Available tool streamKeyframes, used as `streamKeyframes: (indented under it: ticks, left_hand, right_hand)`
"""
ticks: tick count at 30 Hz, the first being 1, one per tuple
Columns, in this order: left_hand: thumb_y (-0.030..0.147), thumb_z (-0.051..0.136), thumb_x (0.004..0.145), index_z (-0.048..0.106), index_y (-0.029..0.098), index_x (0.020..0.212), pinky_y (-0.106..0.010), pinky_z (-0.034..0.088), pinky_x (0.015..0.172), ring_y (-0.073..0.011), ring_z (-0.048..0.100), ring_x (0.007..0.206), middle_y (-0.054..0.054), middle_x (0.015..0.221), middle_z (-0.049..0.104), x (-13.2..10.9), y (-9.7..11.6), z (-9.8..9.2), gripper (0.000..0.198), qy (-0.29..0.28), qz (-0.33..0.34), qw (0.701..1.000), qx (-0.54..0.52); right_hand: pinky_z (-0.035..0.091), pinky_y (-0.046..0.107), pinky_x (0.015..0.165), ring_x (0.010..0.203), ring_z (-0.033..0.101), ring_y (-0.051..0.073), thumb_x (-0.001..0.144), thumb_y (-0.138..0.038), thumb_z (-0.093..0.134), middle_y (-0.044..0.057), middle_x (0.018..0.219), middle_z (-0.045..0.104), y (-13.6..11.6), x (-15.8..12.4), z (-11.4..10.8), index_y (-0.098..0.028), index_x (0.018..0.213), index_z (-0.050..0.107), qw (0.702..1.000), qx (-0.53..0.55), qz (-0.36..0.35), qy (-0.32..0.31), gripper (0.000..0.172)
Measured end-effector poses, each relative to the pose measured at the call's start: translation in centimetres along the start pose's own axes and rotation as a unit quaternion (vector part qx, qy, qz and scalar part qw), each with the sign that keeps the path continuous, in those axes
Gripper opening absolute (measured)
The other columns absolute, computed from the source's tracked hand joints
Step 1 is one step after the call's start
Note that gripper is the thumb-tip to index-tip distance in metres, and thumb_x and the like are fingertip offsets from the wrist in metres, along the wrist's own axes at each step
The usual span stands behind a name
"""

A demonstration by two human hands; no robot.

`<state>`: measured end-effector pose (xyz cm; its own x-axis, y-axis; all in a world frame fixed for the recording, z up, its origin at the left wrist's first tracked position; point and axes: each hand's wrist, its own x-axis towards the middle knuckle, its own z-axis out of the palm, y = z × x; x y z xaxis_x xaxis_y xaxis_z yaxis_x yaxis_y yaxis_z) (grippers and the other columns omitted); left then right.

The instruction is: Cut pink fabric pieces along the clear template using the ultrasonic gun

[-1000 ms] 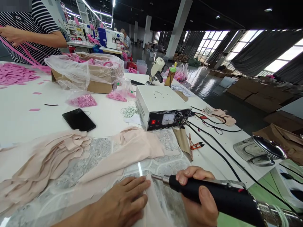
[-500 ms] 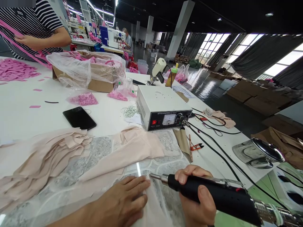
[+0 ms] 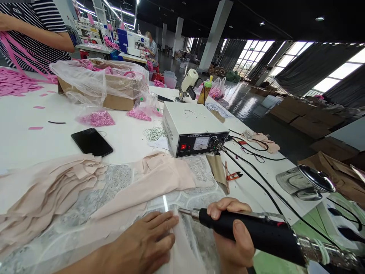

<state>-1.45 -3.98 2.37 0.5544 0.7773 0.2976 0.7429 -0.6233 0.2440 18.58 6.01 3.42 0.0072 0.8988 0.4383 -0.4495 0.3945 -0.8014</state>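
My left hand point(image 3: 149, 239) lies flat, fingers stretched forward, pressing a pale pink piece of cloth point(image 3: 184, 247) against the clear, patterned mat point(image 3: 119, 180). In my right hand point(image 3: 234, 232) is a black handheld ultrasonic welder point(image 3: 256, 238), fingers wrapped round its body. Its thin metal tip points left and ends just beyond my left fingertips, at the cloth's edge; whether it touches the cloth I cannot tell. More pale pink cloth point(image 3: 151, 182) lies folded ahead of my hands. To the left, a layered stack of the same cloth point(image 3: 54, 194) spreads out.
A white control box point(image 3: 196, 125) with cables stands ahead. Orange-handled snips point(image 3: 234, 176) and a lidded clear jar point(image 3: 305, 182) are on the right. A black phone point(image 3: 91, 142), bagged pink pieces point(image 3: 98, 118) and a carton point(image 3: 119, 91) lie left. A co-worker's arm point(image 3: 42, 36) handles pink strips.
My two hands and the welder keep nearly the same place on the cloth. The view has shifted slightly. At far left, the co-worker's hand has moved up and left with the pink strips.
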Motion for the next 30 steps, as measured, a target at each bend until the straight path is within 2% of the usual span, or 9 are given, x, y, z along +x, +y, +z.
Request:
streamKeyframes:
  ticks: [5,9,12,16,21,24,30]
  left_hand:
    - [0.028,0.065,0.098,0.062,0.020,0.111,-0.037,0.052,0.106,-0.0280,0.059,0.132,-0.010,0.143,0.062,0.0,-0.2,-0.3,0.015,-0.014,-0.006,1.000,-0.020]
    - [0.026,0.061,0.100,0.055,0.017,0.135,-0.035,0.053,0.107,-0.0248,0.061,0.130,-0.011,0.139,0.065,0.0,-0.3,-0.2,0.036,0.006,-0.018,0.999,-0.039]
    - [0.027,0.055,0.104,0.050,0.016,0.144,-0.035,0.053,0.107,-0.0235,0.062,0.129,-0.011,0.139,0.065,0.0,-0.3,0.3,0.042,0.010,-0.019,0.999,-0.024]
    - [0.032,0.049,0.107,0.052,0.017,0.144,-0.038,0.052,0.109,-0.0251,0.059,0.133,-0.010,0.143,0.062,-0.1,-0.5,0.6,0.040,-0.003,-0.010,1.000,0.021]
    - [0.030,0.053,0.105,0.054,0.017,0.144,-0.035,0.052,0.107,-0.0253,0.061,0.130,-0.010,0.145,0.061,0.0,-0.8,0.5,0.041,-0.015,0.026,0.998,0.062]
    - [0.032,0.051,0.106,0.056,0.019,0.142,-0.037,0.051,0.108,-0.0264,0.062,0.128,-0.011,0.142,0.062,0.1,-0.8,0.7,0.038,-0.006,0.013,0.998,0.059]
    - [0.027,0.050,0.106,0.057,0.018,0.142,-0.043,0.047,0.110,-0.0288,0.060,0.130,-0.013,0.141,0.063,0.1,-0.7,1.2,0.038,-0.009,0.026,0.997,0.074]
  right_hand:
    - [0.053,0.033,0.051,0.053,0.055,0.013,0.087,-0.038,0.057,0.001,0.078,0.057,-0.7,0.1,-1.1,-0.023,0.089,0.066,1.000,0.007,-0.005,0.016,0.017]
    - [0.052,0.031,0.048,0.049,0.056,0.013,0.084,-0.036,0.059,0.001,0.074,0.058,-1.6,-0.4,-2.3,-0.021,0.086,0.067,0.999,0.029,0.027,0.023,0.017]
    - [0.052,0.031,0.047,0.048,0.058,0.013,0.084,-0.036,0.061,0.001,0.074,0.060,-1.9,-0.5,-2.5,-0.020,0.086,0.068,0.998,0.035,0.024,0.038,0.017]
    - [0.053,0.032,0.050,0.050,0.059,0.013,0.085,-0.036,0.061,0.001,0.078,0.062,-1.1,0.0,-1.8,-0.022,0.088,0.066,0.997,0.049,-0.006,0.061,0.015]
    - [0.053,0.033,0.060,0.059,0.061,0.014,0.090,-0.036,0.060,0.000,0.081,0.063,0.6,0.2,-1.0,-0.023,0.097,0.063,0.999,0.045,-0.023,0.020,0.015]
    - [0.053,0.035,0.064,0.063,0.062,0.016,0.092,-0.037,0.059,0.000,0.082,0.063,1.1,0.0,-0.8,-0.025,0.101,0.060,0.999,0.049,-0.016,-0.009,0.015]
    - [0.054,0.036,0.066,0.065,0.063,0.016,0.091,-0.036,0.061,0.000,0.081,0.064,1.0,0.0,-0.8,-0.024,0.100,0.060,0.998,0.059,-0.016,-0.010,0.015]
